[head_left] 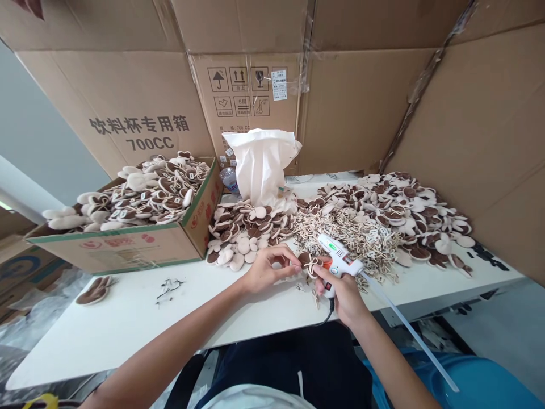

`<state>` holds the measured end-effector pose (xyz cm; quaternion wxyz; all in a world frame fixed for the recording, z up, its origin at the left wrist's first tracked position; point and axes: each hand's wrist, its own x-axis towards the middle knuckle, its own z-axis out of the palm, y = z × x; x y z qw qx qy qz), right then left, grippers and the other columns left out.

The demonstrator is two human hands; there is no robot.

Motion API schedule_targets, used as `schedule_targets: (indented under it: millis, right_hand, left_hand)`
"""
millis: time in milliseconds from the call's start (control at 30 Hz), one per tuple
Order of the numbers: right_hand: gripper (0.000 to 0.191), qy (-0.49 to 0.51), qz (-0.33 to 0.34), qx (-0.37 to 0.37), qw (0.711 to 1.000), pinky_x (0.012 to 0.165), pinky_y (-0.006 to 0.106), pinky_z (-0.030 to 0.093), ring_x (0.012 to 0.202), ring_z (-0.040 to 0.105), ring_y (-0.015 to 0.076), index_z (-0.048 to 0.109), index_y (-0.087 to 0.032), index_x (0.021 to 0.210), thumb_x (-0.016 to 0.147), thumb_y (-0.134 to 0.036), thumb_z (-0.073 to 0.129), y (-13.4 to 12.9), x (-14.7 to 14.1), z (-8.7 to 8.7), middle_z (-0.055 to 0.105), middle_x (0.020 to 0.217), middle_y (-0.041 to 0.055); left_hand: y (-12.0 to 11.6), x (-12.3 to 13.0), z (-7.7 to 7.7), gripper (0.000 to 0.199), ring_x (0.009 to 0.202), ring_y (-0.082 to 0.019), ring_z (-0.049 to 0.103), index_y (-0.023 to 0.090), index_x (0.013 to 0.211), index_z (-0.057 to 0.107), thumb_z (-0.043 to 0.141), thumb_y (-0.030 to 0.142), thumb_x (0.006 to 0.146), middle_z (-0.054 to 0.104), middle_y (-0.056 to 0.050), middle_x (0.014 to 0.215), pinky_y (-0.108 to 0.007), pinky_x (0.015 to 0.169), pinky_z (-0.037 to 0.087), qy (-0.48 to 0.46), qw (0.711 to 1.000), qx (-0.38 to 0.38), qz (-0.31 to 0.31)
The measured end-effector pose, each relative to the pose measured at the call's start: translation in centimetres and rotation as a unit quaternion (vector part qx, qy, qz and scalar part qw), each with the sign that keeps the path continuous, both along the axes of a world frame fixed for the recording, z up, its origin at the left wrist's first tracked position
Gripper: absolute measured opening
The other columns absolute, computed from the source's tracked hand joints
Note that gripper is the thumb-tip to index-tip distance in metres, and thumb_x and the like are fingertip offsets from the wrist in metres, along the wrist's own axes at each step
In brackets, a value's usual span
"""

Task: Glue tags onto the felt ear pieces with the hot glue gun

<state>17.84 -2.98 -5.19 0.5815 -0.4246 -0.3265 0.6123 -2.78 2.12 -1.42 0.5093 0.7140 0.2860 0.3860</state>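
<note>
My left hand [269,269] pinches the edge of a small brown-and-white plush piece [305,260] just above the table. A thin cream cord bow [312,266] lies across the brown face of that piece. My right hand [348,296] is wrapped round a white hot glue gun [340,262]. Its thumb reaches to the bow, and the orange nozzle end of the gun is close behind the plush piece. Out of the gun's back sticks a long clear glue stick [412,330]. Just beyond the gun is a heap of cream cord bows [349,230].
Brown-and-white plush pieces form heaps, one left of centre [244,245] and another at right [419,213]. A full cardboard box [140,247] stands at left. One finished-looking piece [94,291] and dark scraps [170,288] lie on the white table [149,335]. Tall cardboard [353,113] walls the back.
</note>
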Motion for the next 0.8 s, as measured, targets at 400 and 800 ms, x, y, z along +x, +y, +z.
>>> schedule_targets:
  millis: [400, 800]
  right_hand:
    - [0.047, 0.005, 0.0, -0.01, 1.0, 0.048, 0.024, 0.044, 0.046, 0.051, 0.013, 0.066, -0.02, 0.1, 0.07, -0.045, 0.093, -0.08, -0.03, -0.03, 0.058, 0.049, -0.0045]
    - [0.046, 0.0, 0.019, -0.007, 1.0, 0.048, 0.025, 0.046, 0.045, 0.051, 0.0128, 0.066, -0.019, 0.1, 0.072, -0.044, 0.093, -0.08, 0.11, -0.01, 0.058, 0.05, -0.0053]
  left_hand:
    - [-0.01, -0.02, 0.11, 0.024, 0.077, -0.014, 0.06, 0.015, 0.093, 0.077, 0.078, 0.039, 0.09, 0.065, -0.007, 0.094, -0.028, 0.071, 0.051, 0.012, 1.0, 0.02, 0.01]
    - [0.0, -0.02, -0.34, 0.024, 0.081, -0.015, 0.06, 0.016, 0.098, 0.074, 0.077, 0.039, 0.091, 0.064, -0.007, 0.101, -0.029, 0.076, 0.051, 0.019, 0.999, 0.039, 0.021]
